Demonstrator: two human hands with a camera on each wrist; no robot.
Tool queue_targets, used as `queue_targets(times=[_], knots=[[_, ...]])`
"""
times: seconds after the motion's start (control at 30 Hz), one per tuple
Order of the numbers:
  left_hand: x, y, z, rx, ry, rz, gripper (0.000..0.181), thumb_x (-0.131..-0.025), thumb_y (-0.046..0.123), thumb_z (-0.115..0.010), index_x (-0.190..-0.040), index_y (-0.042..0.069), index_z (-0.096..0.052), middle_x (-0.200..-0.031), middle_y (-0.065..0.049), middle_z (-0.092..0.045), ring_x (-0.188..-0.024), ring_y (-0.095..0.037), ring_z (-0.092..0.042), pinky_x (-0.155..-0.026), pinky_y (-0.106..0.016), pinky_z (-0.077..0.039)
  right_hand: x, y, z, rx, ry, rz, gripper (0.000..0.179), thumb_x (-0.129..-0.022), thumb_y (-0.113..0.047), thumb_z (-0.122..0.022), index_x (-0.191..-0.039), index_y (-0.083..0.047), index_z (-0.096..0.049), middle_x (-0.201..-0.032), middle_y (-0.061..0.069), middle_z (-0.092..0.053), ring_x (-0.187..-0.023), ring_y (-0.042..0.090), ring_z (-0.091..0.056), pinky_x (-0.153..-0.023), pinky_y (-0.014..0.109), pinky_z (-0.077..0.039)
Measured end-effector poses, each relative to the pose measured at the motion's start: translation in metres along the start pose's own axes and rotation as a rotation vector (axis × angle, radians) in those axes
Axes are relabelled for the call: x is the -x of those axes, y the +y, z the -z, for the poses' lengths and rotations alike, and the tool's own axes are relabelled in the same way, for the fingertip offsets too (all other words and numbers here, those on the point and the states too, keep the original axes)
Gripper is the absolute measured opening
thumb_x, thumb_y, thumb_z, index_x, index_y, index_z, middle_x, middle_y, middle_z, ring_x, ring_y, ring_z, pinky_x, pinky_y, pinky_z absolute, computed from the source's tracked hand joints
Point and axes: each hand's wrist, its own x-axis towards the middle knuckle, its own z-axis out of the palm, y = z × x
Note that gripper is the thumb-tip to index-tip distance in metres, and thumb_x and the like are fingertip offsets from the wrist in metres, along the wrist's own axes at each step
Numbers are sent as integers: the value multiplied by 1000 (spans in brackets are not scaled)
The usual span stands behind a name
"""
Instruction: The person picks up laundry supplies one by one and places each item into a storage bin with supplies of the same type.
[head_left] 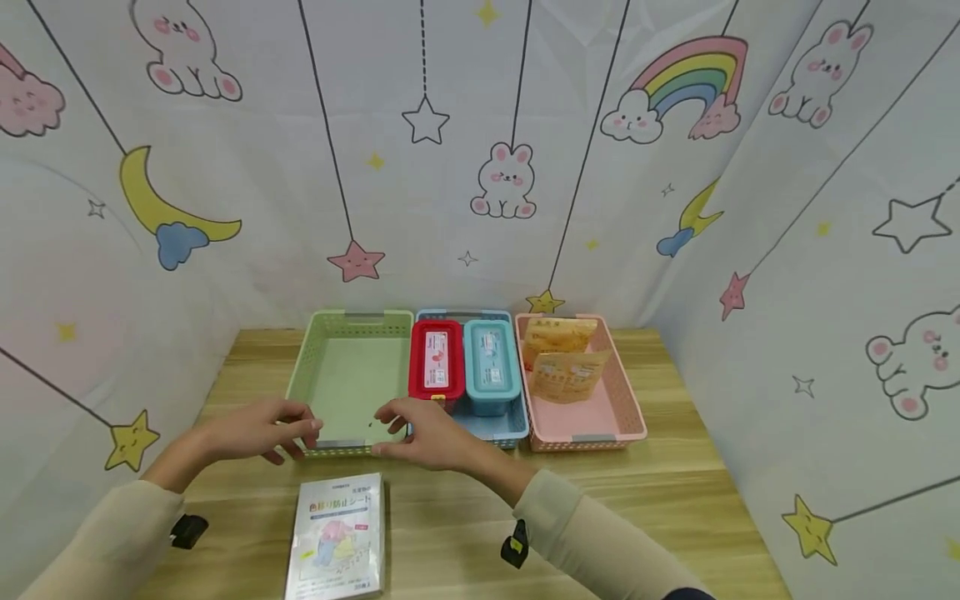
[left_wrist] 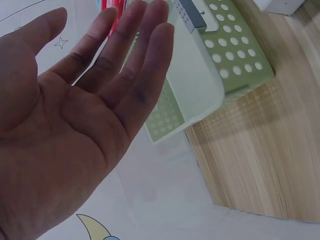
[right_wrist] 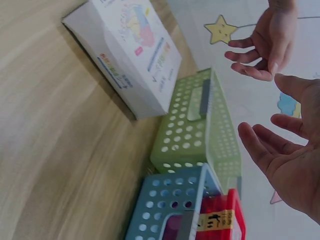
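Note:
Both hands hover above the front rim of the green basket, palms facing each other with nothing held. My left hand is at the basket's front left corner, its fingers loosely bent; the left wrist view shows its bare palm. Over the front right corner is my right hand, fingers relaxed and apart from the thumb, also bare in the right wrist view. A white box with coloured print lies flat on the table in front of the green basket.
Right of the green basket, a blue basket holds a red-lidded container and a teal-lidded container. Further right, a pink basket holds two upright packets. A patterned curtain backs the wooden table.

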Motion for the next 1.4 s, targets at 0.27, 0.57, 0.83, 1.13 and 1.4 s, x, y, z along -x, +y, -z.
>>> queue_targets(times=[0.27, 0.57, 0.83, 1.13, 1.4], knots=[[9, -11, -10, 35, -72, 86, 34, -114, 29, -51, -111, 3, -73, -114, -10, -72, -106, -36, -73, -82, -53, -61, 6, 5, -16, 163, -97, 9, 49, -101, -35, -74, -142, -9, -63, -137, 5, -67, -119, 13, -67, -95, 17, -51], [12, -22, -17, 14, -73, 138, 43, -113, 23, -52, -131, -13, -64, -123, -22, -70, -110, -45, -71, -82, -56, -61, 6, 19, -30, 197, -109, 12, 48, -101, -35, -74, -140, -9, -66, -135, 5, -70, -118, 16, -68, -98, 19, -50], [4, -34, -33, -119, -83, 193, 51, -110, 31, -56, -136, -14, -58, -121, -22, -70, -102, -35, -72, -77, -51, -62, 7, 31, -45, 144, -135, -36, 52, -100, -33, -75, -142, -4, -64, -134, 7, -71, -116, 12, -68, -95, 18, -51], [-2, -40, -47, -86, -57, 291, 39, -109, 28, -58, -127, -6, -66, -105, -14, -70, -91, -29, -71, -70, -47, -61, 7, 37, -61, 9, -136, -139, 51, -98, -27, -78, -140, -1, -63, -130, 11, -72, -105, 7, -73, -85, 15, -54], [-7, -53, -61, -64, 12, 278, 24, -107, 21, -59, -107, 1, -72, -86, -9, -69, -76, -25, -70, -61, -42, -61, 9, 40, -73, -20, -136, -257, 49, -94, -26, -83, -135, -4, -67, -113, 4, -78, -94, 3, -72, -82, 17, -54]])
